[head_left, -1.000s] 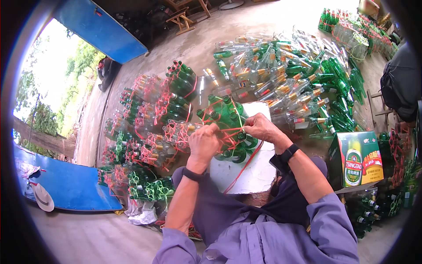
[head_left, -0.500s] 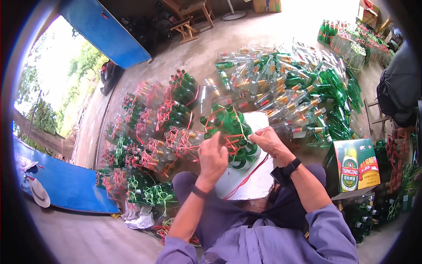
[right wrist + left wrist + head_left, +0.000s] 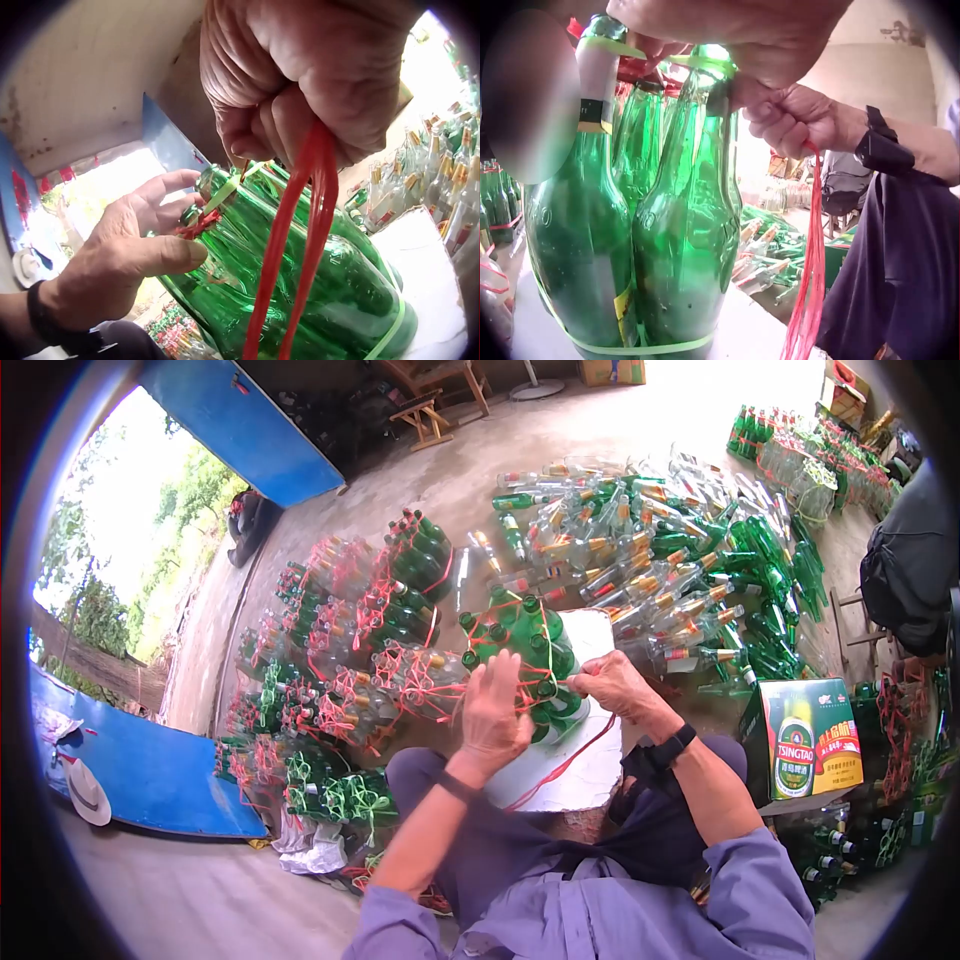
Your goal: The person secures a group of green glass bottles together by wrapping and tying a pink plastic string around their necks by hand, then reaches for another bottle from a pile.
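A bundle of green glass bottles (image 3: 530, 628) stands upright on a white block (image 3: 575, 775) in front of the knees. Light green twine (image 3: 641, 349) runs round the bodies, and more of it loops the necks beside red strands. My left hand (image 3: 495, 715) is at the near left side of the necks, its fingers straight and spread in the right wrist view, with the thumb by the red strands. My right hand (image 3: 622, 687) grips red plastic twine (image 3: 289, 247) in curled fingers at the right of the necks, and the tail hangs down over the block.
Tied bundles of bottles (image 3: 330, 630) crowd the floor at left. A heap of loose clear and green bottles (image 3: 650, 550) lies ahead and to the right. At my right is a Tsingtao beer carton (image 3: 808, 745), with a black bag (image 3: 905, 580) beyond it.
My left hand, earlier with fingers bent at the strands on the necks, has drawn back and straightened its fingers against the near left side. My right hand keeps its grip at the right.
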A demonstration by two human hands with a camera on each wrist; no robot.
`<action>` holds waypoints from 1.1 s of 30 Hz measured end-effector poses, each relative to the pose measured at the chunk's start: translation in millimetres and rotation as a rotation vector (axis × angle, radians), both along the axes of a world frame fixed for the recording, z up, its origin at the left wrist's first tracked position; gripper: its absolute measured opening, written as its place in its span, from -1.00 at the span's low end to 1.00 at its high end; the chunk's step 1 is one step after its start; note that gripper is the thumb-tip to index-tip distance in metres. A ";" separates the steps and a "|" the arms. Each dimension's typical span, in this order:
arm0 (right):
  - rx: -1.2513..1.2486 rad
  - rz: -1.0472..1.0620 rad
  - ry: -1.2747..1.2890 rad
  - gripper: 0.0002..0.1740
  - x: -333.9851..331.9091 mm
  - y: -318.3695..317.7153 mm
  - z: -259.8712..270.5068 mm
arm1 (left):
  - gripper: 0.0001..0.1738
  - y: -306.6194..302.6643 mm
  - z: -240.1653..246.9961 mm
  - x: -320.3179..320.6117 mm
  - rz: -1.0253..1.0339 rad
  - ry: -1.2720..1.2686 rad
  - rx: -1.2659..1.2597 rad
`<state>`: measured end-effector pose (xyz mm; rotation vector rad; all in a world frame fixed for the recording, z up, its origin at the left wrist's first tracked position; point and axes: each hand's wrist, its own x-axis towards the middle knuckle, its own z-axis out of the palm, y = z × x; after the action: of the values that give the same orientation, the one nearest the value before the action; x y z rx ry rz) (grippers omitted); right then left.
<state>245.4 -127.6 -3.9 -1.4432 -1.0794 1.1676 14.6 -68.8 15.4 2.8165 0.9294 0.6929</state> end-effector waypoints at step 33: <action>0.130 0.168 -0.462 -0.64 -13.1 -3.9 4.0 | -0.11 -11.5 -3.7 19.2 0.084 0.087 0.072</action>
<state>232.3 -131.5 0.1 -1.5826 -1.5897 0.8737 33.8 -80.3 11.7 2.9062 1.0632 0.6294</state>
